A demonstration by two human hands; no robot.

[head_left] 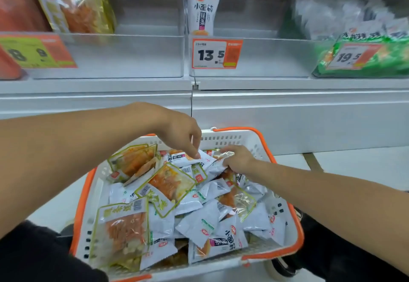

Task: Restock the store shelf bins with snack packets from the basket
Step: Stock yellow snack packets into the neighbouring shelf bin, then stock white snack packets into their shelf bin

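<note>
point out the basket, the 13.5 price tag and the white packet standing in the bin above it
basket (254,130): head view, orange far rim
13.5 price tag (210,55): head view, on the printed number
white packet (202,9): head view, middle of its front

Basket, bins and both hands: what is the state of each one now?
Basket: full of packets.
Middle bin: nearly empty, one white packet upright.
Left hand: fingers touching a white packet in the basket.
Right hand: gripping packets in the basket.

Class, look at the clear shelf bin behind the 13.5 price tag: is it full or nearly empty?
Nearly empty: the bin shows a single white packet standing upright at its left side.
</note>
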